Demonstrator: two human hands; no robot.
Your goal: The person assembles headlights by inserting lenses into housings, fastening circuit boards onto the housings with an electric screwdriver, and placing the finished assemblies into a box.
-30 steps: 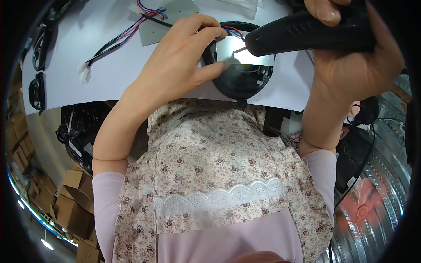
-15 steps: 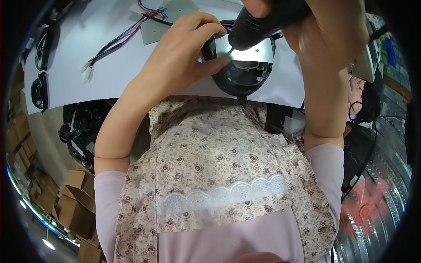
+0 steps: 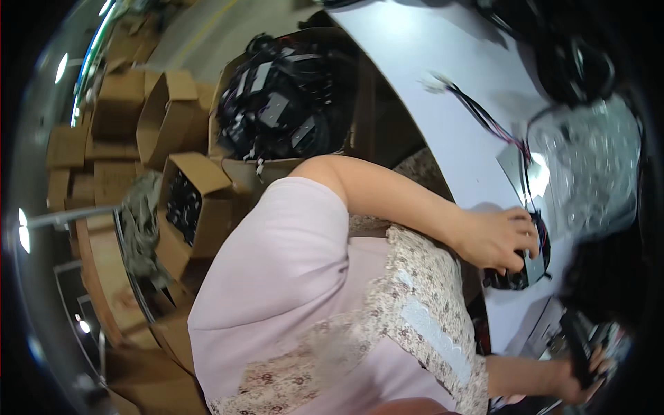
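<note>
Toward the right of the view, my left hand [image 3: 499, 238] lies over a rounded black housing [image 3: 510, 280], its bent fingers gripping it. A flat metal plate [image 3: 534, 270] covers part of the housing, and wires run up from it. At the lower right, my right hand [image 3: 579, 380] is closed around a black electric screwdriver [image 3: 577, 339], apart from the housing. Motion blurs that hand and the tool a little.
The white table [image 3: 415, 69] bears a wire bundle [image 3: 484, 114] with white connectors and a clear plastic bag [image 3: 588, 166]. To the left stand a large carton [image 3: 277, 168] of black parts, a smaller carton [image 3: 197, 173] with dark pieces, and several other cardboard boxes [image 3: 117, 104].
The view has swung left, bringing the cartons into sight. My right hand has drawn the screwdriver away from the metal plate; my left hand stays at the housing.
</note>
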